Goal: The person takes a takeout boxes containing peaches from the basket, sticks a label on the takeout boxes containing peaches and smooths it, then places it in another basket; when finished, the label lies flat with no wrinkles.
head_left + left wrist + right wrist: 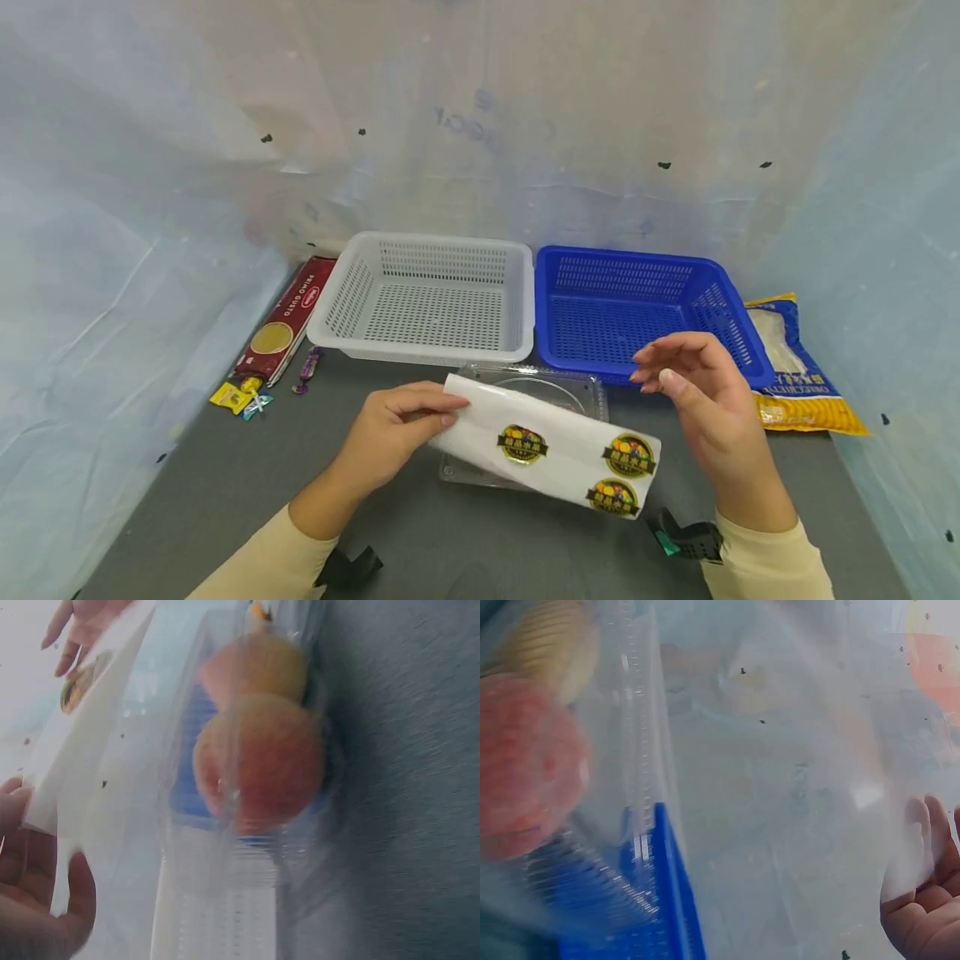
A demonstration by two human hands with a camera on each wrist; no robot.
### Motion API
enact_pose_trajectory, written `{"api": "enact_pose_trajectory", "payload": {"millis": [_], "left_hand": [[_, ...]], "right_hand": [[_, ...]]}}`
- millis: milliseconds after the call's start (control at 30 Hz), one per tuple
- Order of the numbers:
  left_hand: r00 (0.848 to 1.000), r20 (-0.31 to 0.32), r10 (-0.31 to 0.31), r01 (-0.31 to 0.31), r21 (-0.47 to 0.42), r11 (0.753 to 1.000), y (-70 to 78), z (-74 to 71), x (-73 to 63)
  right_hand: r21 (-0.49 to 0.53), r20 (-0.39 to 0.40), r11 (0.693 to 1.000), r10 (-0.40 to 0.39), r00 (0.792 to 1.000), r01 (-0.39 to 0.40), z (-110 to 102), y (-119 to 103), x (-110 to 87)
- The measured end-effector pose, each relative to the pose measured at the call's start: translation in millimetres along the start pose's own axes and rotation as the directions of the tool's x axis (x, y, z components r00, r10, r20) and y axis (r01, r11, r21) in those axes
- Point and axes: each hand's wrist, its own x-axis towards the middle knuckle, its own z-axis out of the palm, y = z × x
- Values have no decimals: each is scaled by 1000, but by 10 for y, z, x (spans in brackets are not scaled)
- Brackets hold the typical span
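A white sheet of round fruit-picture stickers point(558, 442) slants over a clear plastic clamshell box point(480, 475). My left hand point(401, 433) pinches the sheet's left end between thumb and fingers. To the right, my right hand point(712, 408) is held up with loosely bent fingers, nothing in it, apart from the sheet and in front of the blue basket. In the left wrist view, a peach point(259, 761) and another peach behind it point(274, 667) show through the box's clear wall. The sheet hides most of the box in the head view.
A white basket point(427, 354) and a blue basket point(585, 367) stand side by side at the back. Left of them lie a red pasta pack point(288, 321), a purple-wrapped candy point(307, 369) and small candies point(231, 397). A blue-and-yellow pasta bag point(806, 404) lies at right.
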Motion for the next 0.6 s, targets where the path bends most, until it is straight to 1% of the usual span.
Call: {"api": "enact_pose_trajectory", "payload": {"millis": [100,200,300,467,533,600], "left_hand": [[997,-75,-24,24,5,1000,-3,-22,120],[991,-123,-44,43,-6,999,-7,-29,246],[987,-147,-68,66,-23,998,-13,-14,372],[980,-165,-115,96,-117,988,-30,37,560],[978,-169,-118,93,-149,984,-35,58,625],[980,-171,-103,77,-154,985,-38,79,680]], "right_hand": [[-2,-6,1000,-14,1000,14,22,-11,65],[-3,-18,1000,-15,1000,15,48,-8,134],[-2,-37,1000,-8,999,8,74,5,197],[-3,-79,1000,2,997,-3,83,35,279],[-4,-88,1000,12,996,-12,79,44,306],[-17,-92,999,27,995,-29,80,52,329]]}}
